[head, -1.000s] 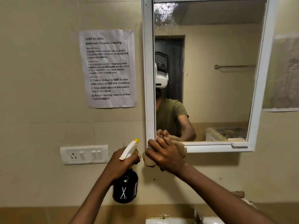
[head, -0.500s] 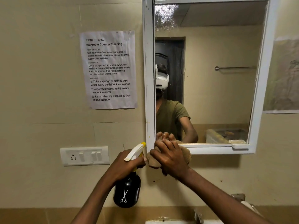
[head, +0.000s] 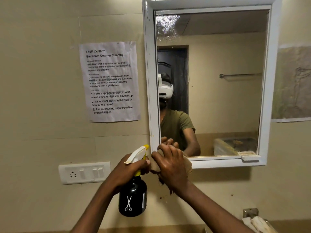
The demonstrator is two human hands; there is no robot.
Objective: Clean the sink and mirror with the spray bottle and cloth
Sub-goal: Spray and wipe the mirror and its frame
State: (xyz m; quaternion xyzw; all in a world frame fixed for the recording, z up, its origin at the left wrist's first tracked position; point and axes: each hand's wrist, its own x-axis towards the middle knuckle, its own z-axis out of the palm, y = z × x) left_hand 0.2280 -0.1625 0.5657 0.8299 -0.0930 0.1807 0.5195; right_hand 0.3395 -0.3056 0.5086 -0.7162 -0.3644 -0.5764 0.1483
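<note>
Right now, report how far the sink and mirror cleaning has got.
Done: nothing is clearly finished; a spattered patch remains at the mirror's top left. In hand: the right hand presses the cloth on the lower left corner of the mirror, while the left hand holds the spray bottle. Left: the upper glass; the sink is out of view.

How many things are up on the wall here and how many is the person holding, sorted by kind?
Paper sheets on the wall: 2, the task sheet and a faded sheet
Mirrors: 1, white-framed mirror
Switch plates: 1
Spray bottles: 1, in the left hand, spray bottle
Cloths: 1, under the right hand, cloth
Total: 6
</note>
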